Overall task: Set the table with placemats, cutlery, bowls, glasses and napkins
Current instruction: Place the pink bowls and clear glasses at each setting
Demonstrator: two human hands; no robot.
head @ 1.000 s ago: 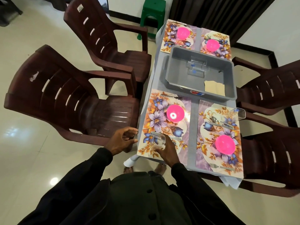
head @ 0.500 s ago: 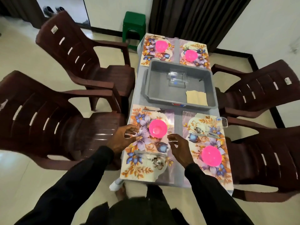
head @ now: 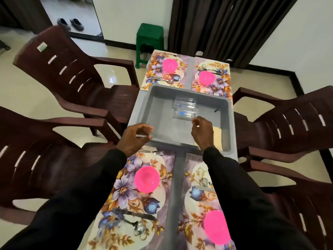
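Observation:
Floral placemats, each with a pink bowl, cover the narrow table; the near left placemat [head: 126, 192] carries a pink bowl [head: 146, 179], a fork [head: 153, 152] and a knife and spoon [head: 137, 222]. A grey tub [head: 142, 107] stands mid-table and holds two clear glasses [head: 184, 109] lying on their sides and beige napkins [head: 217, 136]. My right hand [head: 201, 132] reaches into the tub just short of the glasses, fingers loosely curled, holding nothing. My left hand [head: 135, 139] hovers at the tub's near left rim, fingers apart and empty.
Dark brown plastic chairs [head: 59, 73] flank the table on both sides. A green stool [head: 149, 38] stands past the far end by dark curtains [head: 225, 24]. The far placemats [head: 156, 69] hold pink bowls and cutlery. Shoes [head: 70, 23] lie in the doorway.
Both hands moved forward from the near left placemat up to the grey tub. A glass set down on that placemat earlier is left behind. The view tilted up toward the tub.

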